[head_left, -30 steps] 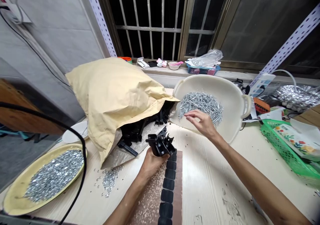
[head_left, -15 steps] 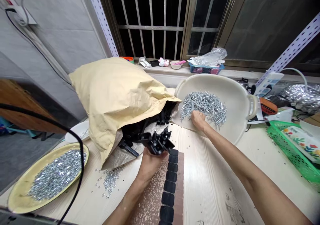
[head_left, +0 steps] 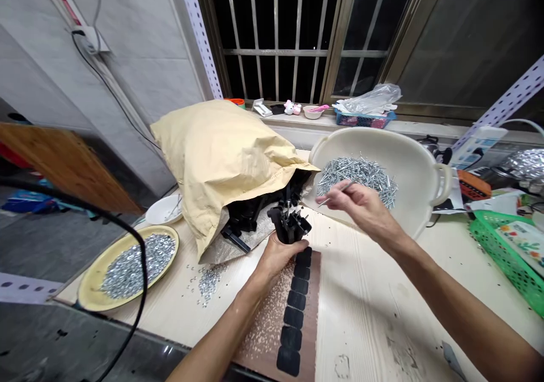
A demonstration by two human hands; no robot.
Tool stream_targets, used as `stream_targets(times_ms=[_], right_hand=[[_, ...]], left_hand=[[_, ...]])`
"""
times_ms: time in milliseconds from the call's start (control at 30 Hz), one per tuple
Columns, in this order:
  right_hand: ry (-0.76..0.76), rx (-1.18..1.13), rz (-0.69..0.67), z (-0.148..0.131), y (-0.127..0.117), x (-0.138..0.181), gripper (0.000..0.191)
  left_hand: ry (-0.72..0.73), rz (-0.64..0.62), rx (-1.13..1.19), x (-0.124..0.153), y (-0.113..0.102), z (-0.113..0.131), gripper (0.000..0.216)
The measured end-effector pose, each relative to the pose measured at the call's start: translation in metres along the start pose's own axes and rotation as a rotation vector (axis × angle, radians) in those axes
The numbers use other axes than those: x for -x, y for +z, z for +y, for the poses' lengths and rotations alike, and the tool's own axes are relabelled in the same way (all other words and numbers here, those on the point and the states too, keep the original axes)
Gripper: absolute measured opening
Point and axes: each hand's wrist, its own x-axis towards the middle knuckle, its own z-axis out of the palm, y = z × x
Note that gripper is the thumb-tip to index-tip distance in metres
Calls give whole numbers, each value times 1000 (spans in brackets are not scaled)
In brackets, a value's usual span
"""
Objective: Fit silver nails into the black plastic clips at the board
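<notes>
My left hand (head_left: 278,257) is closed around a bunch of black plastic parts (head_left: 291,226), held upright just beyond the row of black pads. A silvery screw stands up among the parts. My right hand (head_left: 355,200) is in the air over the near-left edge of the white basin (head_left: 419,169), pinching long thin screws (head_left: 323,202) between its fingertips. In the basin lies a heap of similar silvery screws (head_left: 361,173). To the left, a paper sack (head_left: 233,149) gapes open, with more black plastic parts (head_left: 244,215) in its mouth.
A yellow plate (head_left: 87,291) of small metal nuts stands at the left table edge, with loose nuts (head_left: 209,283) beside it. Black square pads (head_left: 293,317) line a brown board (head_left: 312,336). A green basket (head_left: 504,251) sits right. A black cable (head_left: 142,263) crosses in front.
My right hand has lifted out of the screw heap and come nearer with screws in its fingers. My left hand has turned the black parts more upright. The view has shifted left.
</notes>
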Motion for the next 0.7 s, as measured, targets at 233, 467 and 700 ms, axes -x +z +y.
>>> stream_targets(times_ms=[233,467,700], right_hand=[[-364,372,-171,-1,38,-6,12],[-248,304,-237,3,38,-5,27],[43,901,93,88,-28,-43,32]], left_hand=[[55,-15,-120,6,2,6,23],[31,-34,-193,-1,0,0,22],[16,10,-147,-5,-11,1,20]])
